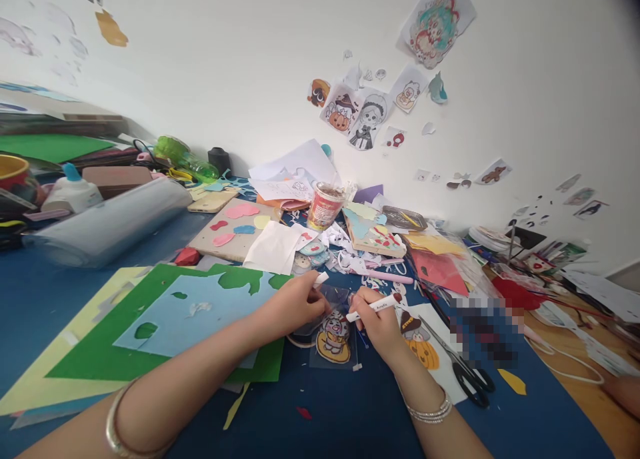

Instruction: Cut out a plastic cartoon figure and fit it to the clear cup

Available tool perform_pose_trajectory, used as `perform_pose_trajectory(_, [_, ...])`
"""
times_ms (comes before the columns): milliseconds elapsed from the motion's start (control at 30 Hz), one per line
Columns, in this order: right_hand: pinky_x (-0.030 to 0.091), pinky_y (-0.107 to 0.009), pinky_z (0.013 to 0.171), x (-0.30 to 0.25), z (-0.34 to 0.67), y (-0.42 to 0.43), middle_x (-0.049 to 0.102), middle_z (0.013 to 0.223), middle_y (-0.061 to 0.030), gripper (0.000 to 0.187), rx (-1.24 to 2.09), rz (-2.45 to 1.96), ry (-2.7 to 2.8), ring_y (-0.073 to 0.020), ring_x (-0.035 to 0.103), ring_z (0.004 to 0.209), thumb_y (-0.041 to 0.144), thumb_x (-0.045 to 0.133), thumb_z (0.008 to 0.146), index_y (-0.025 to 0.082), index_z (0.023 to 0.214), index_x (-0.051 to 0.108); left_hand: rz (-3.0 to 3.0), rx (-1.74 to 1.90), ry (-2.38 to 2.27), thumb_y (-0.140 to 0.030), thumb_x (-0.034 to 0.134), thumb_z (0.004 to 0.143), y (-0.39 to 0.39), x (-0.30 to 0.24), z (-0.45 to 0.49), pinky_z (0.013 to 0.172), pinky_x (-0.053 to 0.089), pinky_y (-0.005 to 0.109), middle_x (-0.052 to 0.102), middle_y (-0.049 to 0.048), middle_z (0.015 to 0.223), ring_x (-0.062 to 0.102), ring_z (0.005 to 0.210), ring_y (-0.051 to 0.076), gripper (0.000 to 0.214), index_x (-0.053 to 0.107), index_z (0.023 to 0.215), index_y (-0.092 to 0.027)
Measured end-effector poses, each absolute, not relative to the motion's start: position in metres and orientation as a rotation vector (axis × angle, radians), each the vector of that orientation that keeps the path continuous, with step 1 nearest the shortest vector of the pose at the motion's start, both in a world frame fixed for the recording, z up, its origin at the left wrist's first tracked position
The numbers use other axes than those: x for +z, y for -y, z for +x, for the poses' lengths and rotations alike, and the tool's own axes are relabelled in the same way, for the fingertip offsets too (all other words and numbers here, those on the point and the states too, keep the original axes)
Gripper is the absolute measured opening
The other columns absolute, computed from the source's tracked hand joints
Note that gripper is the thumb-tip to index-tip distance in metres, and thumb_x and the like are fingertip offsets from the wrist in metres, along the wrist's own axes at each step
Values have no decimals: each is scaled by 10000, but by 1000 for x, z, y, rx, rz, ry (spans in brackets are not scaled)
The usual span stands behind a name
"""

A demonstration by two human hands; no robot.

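Much of the cartoon figure on the blue table now looks coloured, paler patches perhaps left, as the right hand pinches a white marker beside it and the left hand grips a white cap-like piece!

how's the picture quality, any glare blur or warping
Head view: soft, even light on the wall; pale sheen along the clear plastic roll; outer edges look stretched; top right corner dark; a pixelated block beside the scissors hides what lies there; small print on the marker in the right hand is barely legible.
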State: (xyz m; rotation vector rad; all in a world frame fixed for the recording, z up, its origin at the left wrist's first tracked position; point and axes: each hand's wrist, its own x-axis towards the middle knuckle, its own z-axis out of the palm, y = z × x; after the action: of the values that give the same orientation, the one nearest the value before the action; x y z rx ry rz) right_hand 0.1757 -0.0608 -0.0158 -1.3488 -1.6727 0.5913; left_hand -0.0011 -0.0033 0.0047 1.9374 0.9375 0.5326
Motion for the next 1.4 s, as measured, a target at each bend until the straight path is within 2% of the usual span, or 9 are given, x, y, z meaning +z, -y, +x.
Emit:
perform_pose_trajectory(400, [326, -249, 504, -18, 175, 60, 419, 476, 48, 295, 626, -1341, 1725, -120, 433, 491, 244, 389, 831, 226, 536, 396, 1901, 523, -916, -239, 488, 689, 4, 6, -1, 609, 469, 278, 720, 28, 777, 669, 758, 207, 123, 372, 727, -230])
perform_pose_trajectory(633, [321, -245, 472, -17, 174, 63, 419, 452, 60, 286, 689, -1340, 1644, -109, 414, 431, 270, 389, 837, 228, 556, 413, 1919, 542, -926, -239, 484, 681, 3, 4, -1, 612, 469, 285, 717, 27, 768, 665, 752, 207, 129, 359, 710, -232])
perform_pose_trajectory(800, [347, -240, 508, -19, 173, 64, 441, 474, 51, 297, 703, -1291, 1698, -111, 447, 467, 252, 392, 842, 224, 547, 416, 1950, 539, -944, -240, 479, 687, 3, 1, -1, 608, 462, 277, 715, 25, 764, 666, 748, 203, 133, 348, 706, -232])
perform_pose_trajectory(1400, [342, -233, 487, -21, 174, 63, 442, 450, 58, 279, 759, -1309, 1685, -104, 445, 436, 253, 407, 834, 218, 562, 453, 1955, 526, -909, -259, 473, 706, 2, 2, -2, 638, 477, 296, 715, 40, 796, 665, 769, 207, 129, 349, 725, -231])
